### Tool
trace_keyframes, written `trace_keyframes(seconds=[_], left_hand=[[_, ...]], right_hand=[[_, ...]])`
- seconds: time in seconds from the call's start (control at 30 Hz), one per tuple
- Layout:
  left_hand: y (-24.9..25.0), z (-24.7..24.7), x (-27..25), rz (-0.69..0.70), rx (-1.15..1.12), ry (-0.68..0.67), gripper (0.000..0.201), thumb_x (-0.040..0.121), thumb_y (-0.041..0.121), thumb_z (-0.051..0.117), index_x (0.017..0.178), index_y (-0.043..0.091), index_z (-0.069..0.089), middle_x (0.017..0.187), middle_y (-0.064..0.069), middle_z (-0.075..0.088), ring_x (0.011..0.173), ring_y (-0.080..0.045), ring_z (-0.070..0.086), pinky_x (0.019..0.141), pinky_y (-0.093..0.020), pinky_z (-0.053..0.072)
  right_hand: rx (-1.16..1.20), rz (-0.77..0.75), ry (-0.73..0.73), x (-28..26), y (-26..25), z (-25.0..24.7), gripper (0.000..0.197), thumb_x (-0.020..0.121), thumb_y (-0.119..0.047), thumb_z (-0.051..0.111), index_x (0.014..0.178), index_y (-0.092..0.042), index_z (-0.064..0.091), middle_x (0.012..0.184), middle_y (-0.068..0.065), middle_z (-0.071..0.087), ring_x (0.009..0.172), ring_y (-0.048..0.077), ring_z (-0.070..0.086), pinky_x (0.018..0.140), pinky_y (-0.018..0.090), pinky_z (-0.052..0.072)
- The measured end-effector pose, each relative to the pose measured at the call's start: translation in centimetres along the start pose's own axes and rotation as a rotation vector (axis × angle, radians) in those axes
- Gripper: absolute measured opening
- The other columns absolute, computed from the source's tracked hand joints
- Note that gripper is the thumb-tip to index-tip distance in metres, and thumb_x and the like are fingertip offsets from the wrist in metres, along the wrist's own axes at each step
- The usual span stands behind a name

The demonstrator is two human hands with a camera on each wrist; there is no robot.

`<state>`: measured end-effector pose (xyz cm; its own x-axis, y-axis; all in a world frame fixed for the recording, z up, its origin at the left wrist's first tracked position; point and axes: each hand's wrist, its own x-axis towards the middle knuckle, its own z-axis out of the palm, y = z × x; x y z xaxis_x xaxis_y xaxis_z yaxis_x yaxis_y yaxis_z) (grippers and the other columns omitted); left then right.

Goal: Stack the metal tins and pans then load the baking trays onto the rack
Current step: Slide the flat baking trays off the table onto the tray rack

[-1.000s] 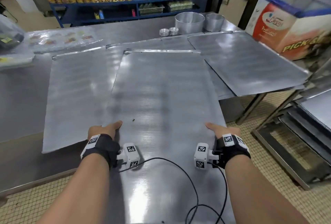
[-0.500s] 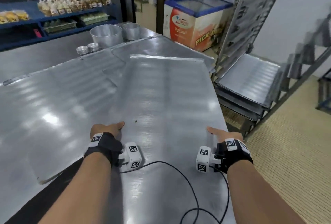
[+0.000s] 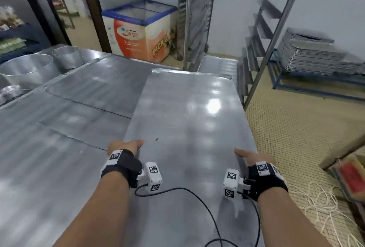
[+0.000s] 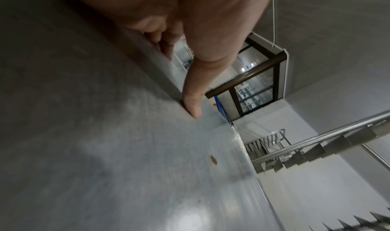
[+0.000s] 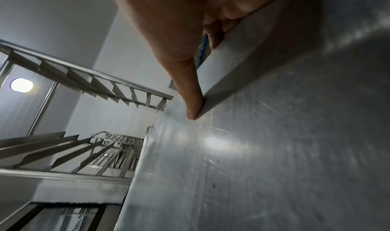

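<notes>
I carry a large flat metal baking tray (image 3: 187, 120) level in front of me. My left hand (image 3: 124, 146) grips its left edge, thumb on top (image 4: 193, 107) and fingers curled underneath. My right hand (image 3: 246, 155) grips the right edge the same way, thumb (image 5: 194, 107) lying along the rim. The tray's far end points toward a metal rack (image 3: 254, 49) with slanted runners. More baking trays (image 3: 94, 86) lie on the steel table at the left. Two round metal pans (image 3: 27, 69) and small tins (image 3: 11, 91) stand at the table's far left.
A second tall rack (image 3: 194, 15) stands beside a chest freezer (image 3: 138, 31) at the back. A pile of trays (image 3: 312, 57) rests on a low blue frame at right. Loose cord (image 3: 324, 205) and a box lie on the tiled floor at the right.
The tray has swung right off the table with both hands still gripping it. The view has turned from the table toward the racks and floor.
</notes>
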<state>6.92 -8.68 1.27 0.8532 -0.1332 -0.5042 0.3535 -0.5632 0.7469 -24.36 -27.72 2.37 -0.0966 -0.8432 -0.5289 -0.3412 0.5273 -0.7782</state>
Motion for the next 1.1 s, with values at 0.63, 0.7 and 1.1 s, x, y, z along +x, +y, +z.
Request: trace_keyframes(seconds=[0.63, 0.7, 1.1], left_hand=[[13.8, 19.0, 7.3, 0.087, 0.241, -0.145, 0.061, 0.071, 0.037, 0.086, 0.109, -0.004, 0.062, 0.112, -0.020, 0.067, 0.093, -0.035, 0.064, 0.085, -0.037, 0.051], [14.9, 21.0, 7.8, 0.078, 0.249, -0.149, 0.067, 0.075, 0.036, 0.084, 0.120, -0.007, 0.058, 0.119, -0.022, 0.064, 0.095, -0.036, 0.061, 0.084, -0.036, 0.047], [18.9, 29.1, 11.7, 0.029, 0.292, -0.140, 0.076, 0.076, 0.040, 0.082, 0.131, -0.006, 0.053, 0.131, -0.024, 0.059, 0.114, -0.040, 0.060, 0.095, -0.042, 0.049]], right_hand=[[-0.066, 0.116, 0.037, 17.9, -8.7, 1.1, 0.065, 0.063, -0.036, 0.091, 0.117, -0.008, 0.070, 0.093, 0.012, 0.067, 0.083, 0.039, 0.067, 0.076, 0.047, 0.060], [-0.082, 0.130, 0.012, 20.1, -10.0, 1.6, 0.085, 0.051, -0.044, 0.094, 0.121, -0.005, 0.067, 0.100, 0.015, 0.069, 0.086, 0.037, 0.068, 0.079, 0.048, 0.060], [-0.084, 0.222, 0.099, 27.8, -14.9, 3.3, 0.078, 0.051, -0.038, 0.094, 0.112, 0.002, 0.064, 0.089, 0.025, 0.070, 0.072, 0.047, 0.068, 0.069, 0.066, 0.055]])
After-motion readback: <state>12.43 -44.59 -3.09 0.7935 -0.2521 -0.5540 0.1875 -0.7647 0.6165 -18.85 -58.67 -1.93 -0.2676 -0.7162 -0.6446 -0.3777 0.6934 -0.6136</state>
